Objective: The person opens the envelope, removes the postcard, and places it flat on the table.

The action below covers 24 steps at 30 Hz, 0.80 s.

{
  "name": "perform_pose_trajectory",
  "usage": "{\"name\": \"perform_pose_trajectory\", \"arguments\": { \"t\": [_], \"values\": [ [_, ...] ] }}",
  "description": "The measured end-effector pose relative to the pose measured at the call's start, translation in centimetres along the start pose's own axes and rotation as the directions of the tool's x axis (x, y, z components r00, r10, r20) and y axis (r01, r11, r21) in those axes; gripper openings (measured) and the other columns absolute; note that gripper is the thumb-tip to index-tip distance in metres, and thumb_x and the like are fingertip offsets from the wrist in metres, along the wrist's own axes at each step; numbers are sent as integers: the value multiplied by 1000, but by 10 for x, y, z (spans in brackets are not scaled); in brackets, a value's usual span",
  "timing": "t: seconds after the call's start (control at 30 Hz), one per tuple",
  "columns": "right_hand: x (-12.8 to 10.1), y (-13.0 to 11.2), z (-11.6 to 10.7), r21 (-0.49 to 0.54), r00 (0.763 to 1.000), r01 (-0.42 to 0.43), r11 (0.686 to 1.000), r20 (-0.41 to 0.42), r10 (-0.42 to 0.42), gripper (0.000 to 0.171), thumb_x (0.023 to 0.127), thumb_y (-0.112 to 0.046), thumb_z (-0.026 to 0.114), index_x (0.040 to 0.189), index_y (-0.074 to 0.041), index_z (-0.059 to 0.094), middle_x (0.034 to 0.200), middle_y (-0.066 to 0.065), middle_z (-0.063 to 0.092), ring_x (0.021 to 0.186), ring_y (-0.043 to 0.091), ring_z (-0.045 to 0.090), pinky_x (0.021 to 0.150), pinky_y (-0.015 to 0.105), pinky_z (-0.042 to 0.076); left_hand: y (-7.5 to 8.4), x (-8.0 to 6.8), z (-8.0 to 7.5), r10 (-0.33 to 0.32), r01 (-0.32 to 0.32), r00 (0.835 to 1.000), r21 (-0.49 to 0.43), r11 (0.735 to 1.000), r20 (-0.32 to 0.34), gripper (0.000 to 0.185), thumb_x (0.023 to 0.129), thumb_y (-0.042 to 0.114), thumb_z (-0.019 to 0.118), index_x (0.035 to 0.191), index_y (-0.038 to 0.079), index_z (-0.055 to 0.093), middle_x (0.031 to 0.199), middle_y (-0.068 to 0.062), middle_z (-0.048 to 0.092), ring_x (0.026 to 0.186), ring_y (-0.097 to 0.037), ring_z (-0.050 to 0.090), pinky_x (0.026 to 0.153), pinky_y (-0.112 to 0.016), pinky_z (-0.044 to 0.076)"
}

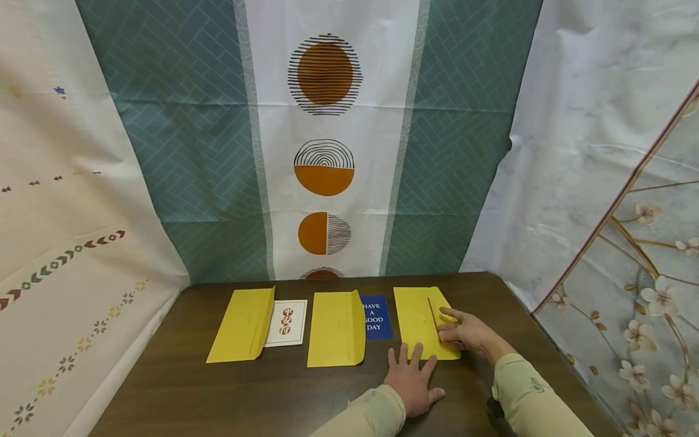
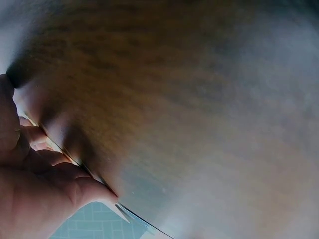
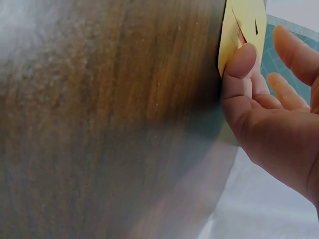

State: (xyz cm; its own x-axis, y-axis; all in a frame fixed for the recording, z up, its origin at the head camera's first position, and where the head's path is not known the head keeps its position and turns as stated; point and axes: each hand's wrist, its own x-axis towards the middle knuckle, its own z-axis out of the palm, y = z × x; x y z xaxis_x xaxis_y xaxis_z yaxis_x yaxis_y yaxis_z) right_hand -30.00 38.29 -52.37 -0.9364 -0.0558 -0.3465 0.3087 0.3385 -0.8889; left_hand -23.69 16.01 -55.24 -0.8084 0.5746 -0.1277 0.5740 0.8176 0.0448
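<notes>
Against the lower part of the right yellow envelope (image 1: 413, 315), my right hand (image 1: 471, 332) reaches in from the right, its fingertips at the flap side. A thin red strip (image 1: 433, 315) shows along the envelope's opening, beside those fingers. In the right wrist view the hand (image 3: 271, 114) has some fingertips on the envelope (image 3: 230, 35), while others stand apart from it. My left hand (image 1: 411, 381) lies on the table with fingers spread, fingertips right at the envelope's lower edge. The left wrist view shows that hand (image 2: 45, 184) along the tabletop.
Two more yellow envelopes, one at left (image 1: 238, 325) and one in the middle (image 1: 332, 331), lie on the dark wooden table (image 1: 229, 394). A white card (image 1: 295, 321) with red print and a blue card (image 1: 382, 317) lie beside them. Patterned cloths (image 1: 459, 152) hang behind.
</notes>
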Motion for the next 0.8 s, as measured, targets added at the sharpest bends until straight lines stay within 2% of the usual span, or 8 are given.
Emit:
{"name": "perform_pose_trajectory", "arguments": {
  "t": [0.5, 0.8],
  "values": [
    [0, -5, 1, 82, 999, -35, 996, 2, 35, 77, 102, -3, 68, 167, -1, 28, 146, 25, 60, 110, 23, 68, 94, 38, 60, -1, 2, -2, -3, 4, 1000, -61, 998, 19, 66, 102, 75, 48, 162, 49, 38, 176, 9, 30, 163, -30, 31, 129, -59, 30],
    [2, -4, 0, 100, 1000, -21, 995, 19, 19, 82, 103, -2, 67, 169, 2, 19, 143, 25, 62, 109, 19, 70, 98, 38, 60, -2, 5, 3, -6, 7, 1000, -63, 998, 19, 66, 102, 74, 48, 161, 49, 39, 175, 9, 31, 163, -30, 31, 129, -59, 30]
  ]
}}
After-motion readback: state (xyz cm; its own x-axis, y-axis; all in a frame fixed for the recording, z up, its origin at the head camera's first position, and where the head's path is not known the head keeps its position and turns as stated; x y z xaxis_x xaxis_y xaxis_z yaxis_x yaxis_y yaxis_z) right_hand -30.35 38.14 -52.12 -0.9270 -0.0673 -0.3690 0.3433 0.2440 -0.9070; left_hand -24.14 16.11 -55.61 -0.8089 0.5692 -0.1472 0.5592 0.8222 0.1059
